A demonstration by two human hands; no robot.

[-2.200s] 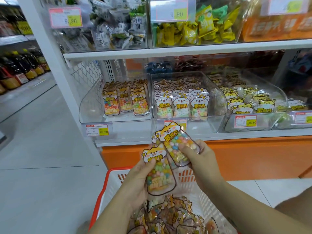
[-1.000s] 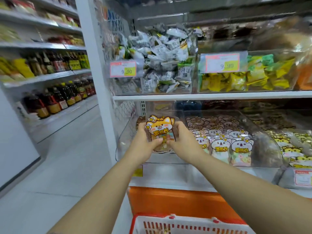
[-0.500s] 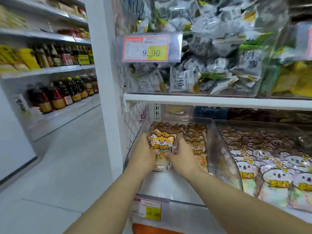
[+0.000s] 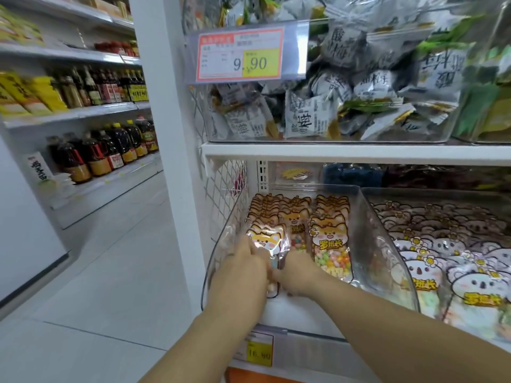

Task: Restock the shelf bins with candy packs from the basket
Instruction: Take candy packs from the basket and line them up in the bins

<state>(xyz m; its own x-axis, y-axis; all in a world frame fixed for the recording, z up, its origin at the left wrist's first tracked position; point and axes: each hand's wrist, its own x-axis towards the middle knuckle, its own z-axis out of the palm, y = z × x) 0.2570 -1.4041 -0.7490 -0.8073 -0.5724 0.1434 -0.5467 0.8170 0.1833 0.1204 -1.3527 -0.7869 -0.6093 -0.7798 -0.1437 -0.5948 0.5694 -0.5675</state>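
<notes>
Candy pack (image 4: 266, 241): a clear plastic pouch topped with an orange-and-white cartoon fox face and filled with pastel sweets. It stands upright at the near left of a clear plastic shelf bin (image 4: 370, 236), at the front of the leftmost row. Both hands reach into the bin and hold the candy pack by its lower part. The left hand (image 4: 243, 269) grips its left edge with curled fingers, and the right hand (image 4: 298, 275) grips its right edge. The two hands almost touch each other below the fox face.

Behind and to the right of the held pouch, matching fox packs (image 4: 330, 244) fill the bin in three upright rows running to the far end. The near floor of the bin shows bare white.

Just to the right sits a second clear bin (image 4: 387, 194) filled with white bear-faced pouches (image 4: 470, 286) carrying yellow lettering. A red-and-yellow price label (image 4: 258, 353) reading 16.80 hangs on the shelf edge below the hands.

A white shelf board (image 4: 359, 153) runs above the bins. On it stands a clear tub of grey-and-white sweet wrappers (image 4: 331, 106) printed with black characters, with a larger price label (image 4: 240, 55) reading 9.90 on its front.

A white upright post (image 4: 166, 134) frames the shelving on the left. Beyond it, across a pale tiled floor (image 4: 96, 272), far shelves hold dark bottles with yellow caps (image 4: 105, 150).
</notes>
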